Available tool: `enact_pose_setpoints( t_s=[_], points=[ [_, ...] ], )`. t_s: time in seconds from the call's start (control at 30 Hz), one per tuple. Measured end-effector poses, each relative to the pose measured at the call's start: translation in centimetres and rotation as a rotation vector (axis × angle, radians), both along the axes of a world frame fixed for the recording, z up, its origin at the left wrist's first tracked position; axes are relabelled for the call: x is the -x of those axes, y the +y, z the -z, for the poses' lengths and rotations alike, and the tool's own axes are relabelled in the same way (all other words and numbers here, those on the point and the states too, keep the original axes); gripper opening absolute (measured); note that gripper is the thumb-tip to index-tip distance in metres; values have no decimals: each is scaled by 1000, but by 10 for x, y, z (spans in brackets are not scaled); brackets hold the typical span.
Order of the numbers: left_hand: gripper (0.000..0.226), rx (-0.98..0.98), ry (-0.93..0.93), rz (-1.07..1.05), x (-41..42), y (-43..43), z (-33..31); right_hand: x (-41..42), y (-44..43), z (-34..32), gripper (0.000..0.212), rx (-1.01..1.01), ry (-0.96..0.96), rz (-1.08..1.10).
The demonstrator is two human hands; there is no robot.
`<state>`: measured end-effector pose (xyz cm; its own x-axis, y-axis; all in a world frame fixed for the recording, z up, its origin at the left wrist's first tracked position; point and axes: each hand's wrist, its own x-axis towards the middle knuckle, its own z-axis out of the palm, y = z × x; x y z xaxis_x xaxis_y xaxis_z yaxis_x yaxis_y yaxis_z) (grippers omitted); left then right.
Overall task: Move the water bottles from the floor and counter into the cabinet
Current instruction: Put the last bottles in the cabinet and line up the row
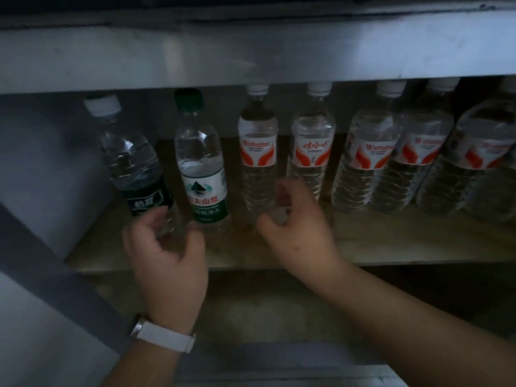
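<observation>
Several water bottles stand in a row on the cabinet shelf (pixel 391 241). At the far left is a bottle with a dark green label (pixel 131 160), and my left hand (pixel 164 252) curls around its base. Beside it stands a green-capped bottle with a green and white label (pixel 199 169), which no hand touches. My right hand (pixel 296 230) wraps thumb and fingers around the bottom of the first red-and-white-label bottle (pixel 258 152). More red-label bottles (pixel 368 157) line up to the right, close together. Both hands hide the bases of the bottles they hold.
A metal counter front (pixel 251 51) overhangs the shelf just above the bottle caps. The cabinet's grey side wall (pixel 42 177) is close to the leftmost bottle. A dim lower level (pixel 265 308) lies under the shelf. The shelf's front strip in front of the bottles is bare.
</observation>
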<state>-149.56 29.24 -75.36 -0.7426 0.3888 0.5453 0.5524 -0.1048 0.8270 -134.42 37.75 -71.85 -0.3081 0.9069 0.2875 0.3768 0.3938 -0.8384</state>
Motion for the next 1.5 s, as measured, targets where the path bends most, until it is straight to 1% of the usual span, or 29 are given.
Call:
enact_pose_setpoints(
  t_s=[0.13, 0.27, 0.4, 0.5, 0.67, 0.77, 0.97, 1.27, 1.37, 1.5],
  points=[
    [61, 20, -20, -98, 28, 1, -2, 27, -7, 3, 64, 41, -33, -87],
    [69, 60, -102, -41, 54, 11, -3, 57, -10, 4, 71, 67, -23, -147],
    [77, 113, -116, 17, 68, 16, -3, 81, -7, 5, 68, 155, 45, -148],
    [81, 171, -108, 6, 73, 18, -4, 93, -5, 11, 65, 150, 58, -96],
    [69, 238, -85, 50, 83, 21, -9, 109, 1, 18, 56, 100, 47, 41],
    [64, 240, -124, 100, 92, 26, -14, 116, 5, 17, 56, 76, 37, 64],
    [63, 233, -169, 182, 105, 46, -20, 133, 18, 15, 55, 39, 29, 98],
    [63, 197, -185, 239, 114, 59, -14, 139, 31, 17, 60, 13, -9, 54],
    [66, 186, -196, 247, 113, 60, -12, 137, 35, 17, 60, 16, -4, 18],
    [64, 233, -207, 259, 113, 58, -13, 132, 38, 18, 60, 51, -10, -35]
  ],
)
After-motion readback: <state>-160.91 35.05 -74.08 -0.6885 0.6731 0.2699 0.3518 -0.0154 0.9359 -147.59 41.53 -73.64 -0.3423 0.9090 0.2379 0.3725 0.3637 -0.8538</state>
